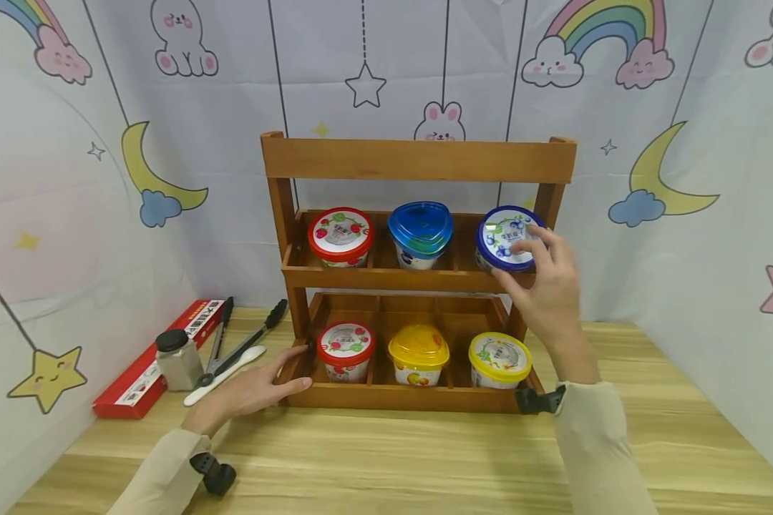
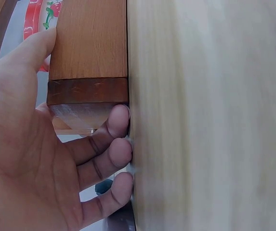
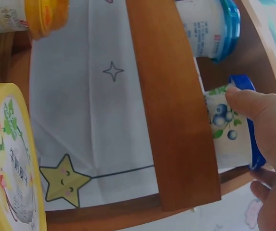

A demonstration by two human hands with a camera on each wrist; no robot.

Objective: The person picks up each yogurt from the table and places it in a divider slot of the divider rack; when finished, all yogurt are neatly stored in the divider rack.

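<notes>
A two-tier wooden rack (image 1: 419, 159) stands on the table with several lidded cups in its compartments. My right hand (image 1: 550, 286) grips a blueberry cup (image 1: 507, 236) with a dark blue lid at the upper right; the thumb presses its printed side (image 3: 227, 125) and the fingers reach over the lid. My left hand (image 1: 251, 390) holds the rack's lower left corner (image 2: 87, 91), thumb along the front board and fingers curled at the end. Beside that hand is a red-lidded strawberry cup (image 1: 346, 350). Left of the blueberry cup sits a blue domed-lid cup (image 1: 420, 232).
Another red-lidded cup (image 1: 340, 236) sits upper left. The lower tier also bears a yellow domed-lid cup (image 1: 419, 354) and a flat yellow-lidded cup (image 1: 499, 357). At left lie a red box (image 1: 129, 393), a black-capped jar (image 1: 179, 361), tongs (image 1: 251, 340) and a white spoon (image 1: 225, 375).
</notes>
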